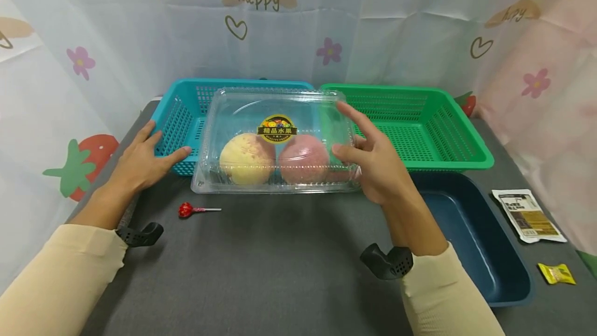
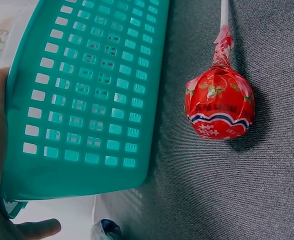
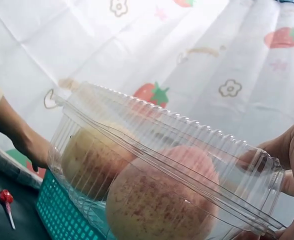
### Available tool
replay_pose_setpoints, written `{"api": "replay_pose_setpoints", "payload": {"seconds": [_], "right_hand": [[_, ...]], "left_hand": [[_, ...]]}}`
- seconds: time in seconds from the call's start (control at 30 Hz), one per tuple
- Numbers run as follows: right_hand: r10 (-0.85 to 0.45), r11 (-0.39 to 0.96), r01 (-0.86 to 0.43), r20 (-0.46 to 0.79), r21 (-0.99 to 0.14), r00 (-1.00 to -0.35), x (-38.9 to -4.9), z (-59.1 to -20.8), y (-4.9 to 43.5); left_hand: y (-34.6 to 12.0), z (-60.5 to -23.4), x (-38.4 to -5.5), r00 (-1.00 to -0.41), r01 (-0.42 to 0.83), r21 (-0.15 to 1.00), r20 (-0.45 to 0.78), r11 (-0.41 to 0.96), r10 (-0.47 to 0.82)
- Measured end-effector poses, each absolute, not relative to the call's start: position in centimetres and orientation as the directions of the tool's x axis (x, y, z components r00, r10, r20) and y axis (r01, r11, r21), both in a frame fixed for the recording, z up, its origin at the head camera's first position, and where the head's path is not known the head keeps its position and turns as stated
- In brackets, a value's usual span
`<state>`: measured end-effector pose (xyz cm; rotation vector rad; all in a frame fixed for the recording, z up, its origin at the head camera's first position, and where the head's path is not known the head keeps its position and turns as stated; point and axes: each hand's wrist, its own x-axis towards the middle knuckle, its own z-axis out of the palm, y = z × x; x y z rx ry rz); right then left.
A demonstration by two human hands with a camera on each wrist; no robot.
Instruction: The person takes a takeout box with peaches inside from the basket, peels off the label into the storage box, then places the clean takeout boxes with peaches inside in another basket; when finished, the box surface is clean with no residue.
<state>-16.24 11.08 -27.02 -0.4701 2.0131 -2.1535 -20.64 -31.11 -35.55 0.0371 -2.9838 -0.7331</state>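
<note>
My right hand (image 1: 380, 165) grips the right end of a clear plastic fruit box (image 1: 275, 102), thumb and index finger spread along its side. Two peaches lie inside, a yellowish one (image 1: 247, 159) and a pink one (image 1: 304, 159). A black and gold label is stuck on the lid. The box is tilted above the front of a blue basket (image 1: 182, 113), overlapping the left part of a green basket (image 1: 420, 165). With fingers spread, my left hand (image 1: 140, 162) rests at the blue basket's left front corner. A red lollipop (image 1: 185, 210) lies on the table before it.
A dark blue tray (image 1: 508, 253) stands at the right, in front of the green basket. Beyond it lie a white and brown packet (image 1: 529, 217) and a yellow wrapped candy (image 1: 557, 274). Printed curtains (image 1: 303, 25) hang behind the grey table (image 1: 261, 274).
</note>
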Motion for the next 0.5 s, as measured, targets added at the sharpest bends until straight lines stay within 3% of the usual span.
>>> {"api": "replay_pose_setpoints", "payload": {"seconds": [0.5], "right_hand": [[-0.331,-0.160,-0.140,0.187,-0.977,-0.925,-11.4,-30.3,13.8]], "left_hand": [[-31.2,-35.4,-20.4,-0.998,0.017,0.487,0.061,0.873,-0.014]]}}
